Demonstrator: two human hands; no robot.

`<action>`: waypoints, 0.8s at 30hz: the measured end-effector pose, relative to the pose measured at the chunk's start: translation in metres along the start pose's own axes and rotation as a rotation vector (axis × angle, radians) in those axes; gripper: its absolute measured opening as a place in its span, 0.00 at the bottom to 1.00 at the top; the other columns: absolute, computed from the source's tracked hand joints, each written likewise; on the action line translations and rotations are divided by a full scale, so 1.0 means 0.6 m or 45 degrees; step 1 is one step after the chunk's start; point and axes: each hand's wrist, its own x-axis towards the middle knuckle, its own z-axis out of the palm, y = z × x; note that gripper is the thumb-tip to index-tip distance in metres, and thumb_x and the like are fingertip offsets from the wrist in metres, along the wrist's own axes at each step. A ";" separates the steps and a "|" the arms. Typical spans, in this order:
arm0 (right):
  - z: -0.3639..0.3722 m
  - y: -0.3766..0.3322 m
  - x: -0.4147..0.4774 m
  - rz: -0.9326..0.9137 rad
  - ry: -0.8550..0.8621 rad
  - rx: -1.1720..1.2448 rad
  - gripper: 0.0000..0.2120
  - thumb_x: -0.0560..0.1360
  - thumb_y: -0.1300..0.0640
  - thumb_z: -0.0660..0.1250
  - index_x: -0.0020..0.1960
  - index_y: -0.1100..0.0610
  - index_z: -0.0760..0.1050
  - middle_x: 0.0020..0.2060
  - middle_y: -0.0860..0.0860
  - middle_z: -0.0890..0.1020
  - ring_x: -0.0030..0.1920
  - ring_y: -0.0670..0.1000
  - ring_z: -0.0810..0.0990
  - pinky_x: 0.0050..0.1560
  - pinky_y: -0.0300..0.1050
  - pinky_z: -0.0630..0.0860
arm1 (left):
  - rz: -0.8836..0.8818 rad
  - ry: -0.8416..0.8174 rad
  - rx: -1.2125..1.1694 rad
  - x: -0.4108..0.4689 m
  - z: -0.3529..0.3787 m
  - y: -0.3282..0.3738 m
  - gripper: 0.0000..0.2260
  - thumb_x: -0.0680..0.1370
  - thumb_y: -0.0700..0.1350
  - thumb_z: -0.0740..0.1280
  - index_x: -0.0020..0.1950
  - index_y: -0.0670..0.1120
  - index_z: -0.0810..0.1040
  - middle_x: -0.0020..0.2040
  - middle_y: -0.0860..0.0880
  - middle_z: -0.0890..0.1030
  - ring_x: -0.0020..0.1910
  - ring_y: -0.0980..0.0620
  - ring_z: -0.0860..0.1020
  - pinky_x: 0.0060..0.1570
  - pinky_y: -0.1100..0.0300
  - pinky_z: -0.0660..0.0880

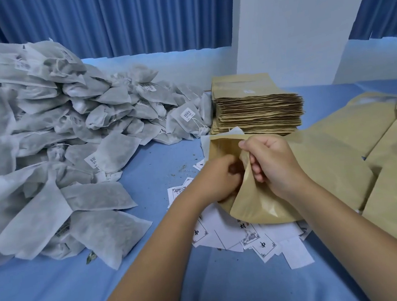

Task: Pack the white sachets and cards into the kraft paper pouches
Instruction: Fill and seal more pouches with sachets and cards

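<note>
Over the scattered cards (253, 239), the right hand (274, 165) pinched one wall of an open kraft pouch (257, 208) while the left hand (217, 181) lay inside its mouth, fingers curled, their hold hidden, just right of the heaped white sachets (47, 139).

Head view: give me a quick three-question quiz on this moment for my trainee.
1. True or false: the sachets lie right of the pouch stack.
2. Fill in: the cards lie ___ the held pouch.
3. The right hand pinches: A a sachet, B the held pouch, C a card.
Key: 1 false; 2 under; 3 B.
</note>
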 end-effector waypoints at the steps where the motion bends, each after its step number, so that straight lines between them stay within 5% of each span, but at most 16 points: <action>1: -0.002 0.000 0.001 -0.003 0.016 -0.001 0.26 0.77 0.62 0.63 0.20 0.53 0.68 0.18 0.47 0.66 0.18 0.46 0.62 0.19 0.34 0.59 | 0.007 0.078 0.020 -0.001 -0.004 -0.003 0.06 0.76 0.40 0.65 0.52 0.43 0.79 0.48 0.47 0.83 0.46 0.49 0.79 0.45 0.59 0.74; 6: -0.008 -0.005 0.003 -0.019 0.076 0.023 0.25 0.77 0.61 0.64 0.21 0.52 0.68 0.18 0.47 0.66 0.19 0.46 0.63 0.19 0.35 0.60 | 0.025 0.368 0.034 -0.003 -0.011 -0.011 0.03 0.73 0.46 0.70 0.40 0.52 0.81 0.34 0.54 0.81 0.37 0.57 0.78 0.42 0.58 0.76; 11: -0.012 -0.016 0.001 -0.146 0.147 0.020 0.25 0.77 0.62 0.64 0.21 0.51 0.69 0.20 0.44 0.68 0.20 0.44 0.65 0.19 0.34 0.61 | -0.064 0.891 -0.065 0.000 -0.015 -0.014 0.19 0.71 0.62 0.69 0.34 0.53 0.63 0.30 0.55 0.66 0.30 0.58 0.67 0.30 0.64 0.59; 15: -0.017 -0.019 -0.001 -0.290 0.203 -0.053 0.24 0.76 0.62 0.65 0.23 0.51 0.66 0.21 0.44 0.67 0.23 0.43 0.65 0.23 0.34 0.64 | -0.265 0.489 -0.175 0.009 -0.018 -0.031 0.19 0.75 0.62 0.65 0.38 0.47 0.70 0.34 0.55 0.74 0.34 0.55 0.73 0.36 0.60 0.67; 19: -0.010 -0.008 -0.002 -0.683 0.217 -0.665 0.10 0.77 0.49 0.64 0.42 0.55 0.75 0.39 0.48 0.76 0.41 0.46 0.73 0.43 0.38 0.70 | -0.277 0.163 -0.732 0.006 -0.013 -0.016 0.19 0.79 0.58 0.61 0.42 0.44 0.78 0.36 0.44 0.79 0.36 0.48 0.77 0.43 0.53 0.74; 22: -0.006 0.003 -0.006 -0.602 0.081 -1.019 0.23 0.79 0.41 0.51 0.54 0.54 0.79 0.51 0.50 0.78 0.55 0.53 0.74 0.58 0.49 0.68 | -0.412 0.114 -0.961 0.002 -0.013 -0.002 0.17 0.79 0.56 0.61 0.45 0.45 0.79 0.34 0.46 0.82 0.32 0.48 0.79 0.33 0.59 0.76; 24: -0.003 0.010 -0.008 -0.531 0.020 -1.180 0.18 0.80 0.43 0.54 0.57 0.50 0.78 0.54 0.47 0.78 0.59 0.53 0.72 0.61 0.52 0.66 | -0.487 0.098 -1.161 -0.001 -0.016 0.002 0.12 0.79 0.52 0.62 0.44 0.45 0.78 0.31 0.48 0.79 0.29 0.51 0.77 0.29 0.63 0.74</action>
